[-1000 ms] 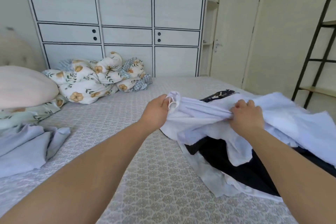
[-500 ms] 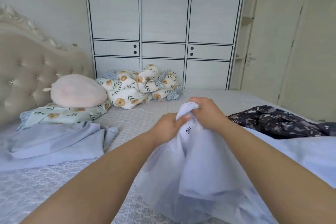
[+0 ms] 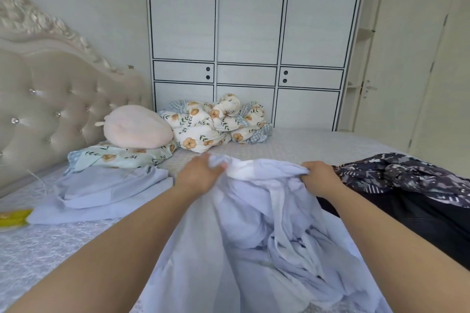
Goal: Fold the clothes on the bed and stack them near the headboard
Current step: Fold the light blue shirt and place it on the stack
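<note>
while both hands hold the pale lilac garment (image 3: 254,236) up by its top edge, the cloth hangs down between the forearms and bunches toward the near edge of the bed (image 3: 292,145); the left hand (image 3: 201,175) has its fingers curled around one part of the white band at the top, and the right hand (image 3: 319,178) pinches the same edge a little apart, so both are closed on the fabric; the step in hand seems to be opening the garment out before the first fold. to do it well, i think the hands should slide outward along the edge until each one finds a corner or a seam, because now the middle is still wrinkled and twisted; then the cloth can be shaken lightly and laid flat on the bare part of the bed in front, away from the dark patterned garment (image 3: 407,175) that lies just beside it at the right edge; if the two touch, they may tangle. a folded lilac piece (image 3: 106,190) already lies near the headboard (image 3: 50,99), in front of the floral pillow (image 3: 119,157); the finished fold should go on top of it, with edges matched; the pink cushion (image 3: 137,127) and the floral quilt (image 3: 216,122) at the far edge need no moving.
</note>
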